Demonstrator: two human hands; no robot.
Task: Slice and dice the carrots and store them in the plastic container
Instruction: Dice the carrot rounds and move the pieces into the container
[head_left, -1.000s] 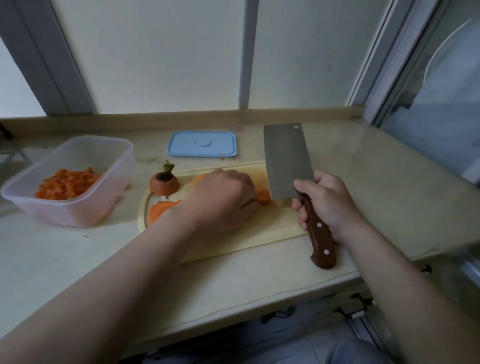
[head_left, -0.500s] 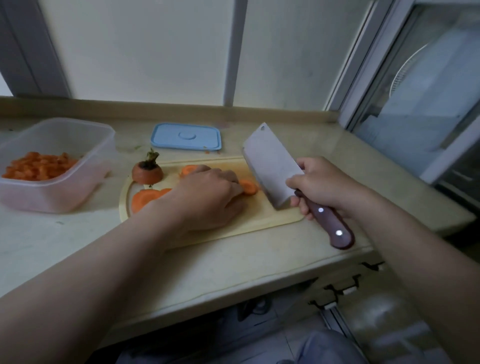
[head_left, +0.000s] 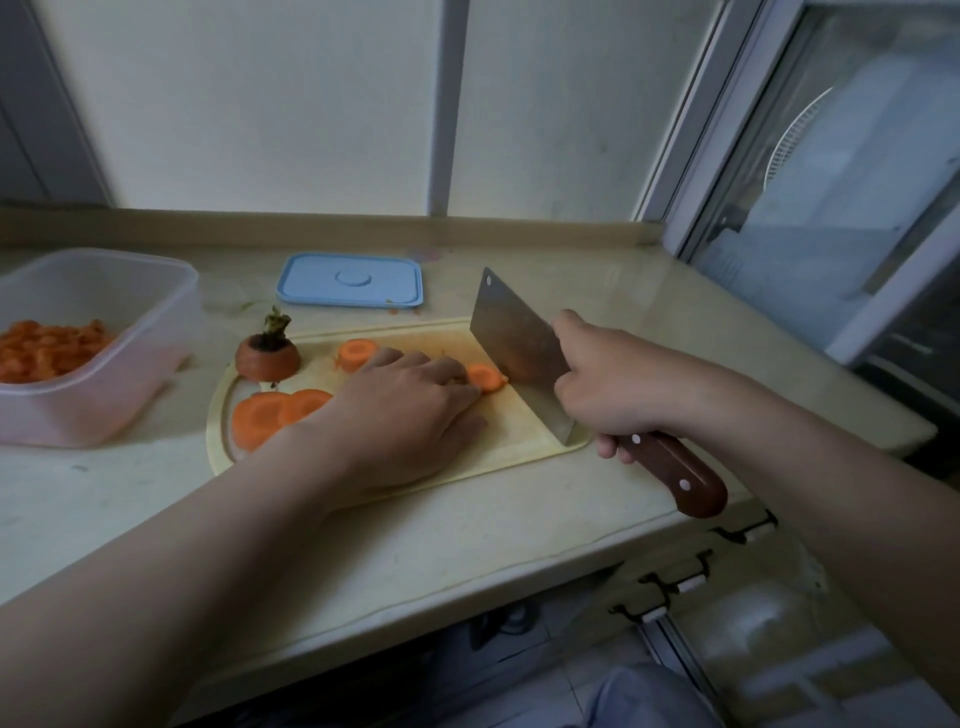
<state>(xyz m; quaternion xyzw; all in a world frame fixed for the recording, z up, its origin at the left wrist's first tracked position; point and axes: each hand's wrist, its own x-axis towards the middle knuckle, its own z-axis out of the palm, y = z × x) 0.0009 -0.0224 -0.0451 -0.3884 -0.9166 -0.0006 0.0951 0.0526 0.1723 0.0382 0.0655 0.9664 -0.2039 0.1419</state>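
On the left of the table (head_left: 467, 545) sits the plastic container (head_left: 104, 405) with small carrot cubes (head_left: 47, 348) inside. Next to it is the cutting board (head_left: 509, 441). On its left end stands the carrot top (head_left: 267, 356) with a green stub, and a few round slices (head_left: 275, 413) lie flat close by. A blue lid (head_left: 350, 280) lies on the table behind the board. In the middle, the left hand (head_left: 400, 410) rests on the board with its fingers bent down, pinching a short carrot piece (head_left: 485, 376) so it cannot roll. Just to the right, the knife (head_left: 519, 353) stands on its edge right beside the end of that piece. The right hand (head_left: 613, 389) is wrapped tight around the brown handle. The step now looks like cutting one more slice. The piece is short, so the fingers are very near the blade. It is best to tuck the fingertips back and let the knuckles face the knife. The knife should go straight down, not sideways. The left hand should slide back a little before each new cut. When the piece gets too small to hold, it is safer to lay it flat.
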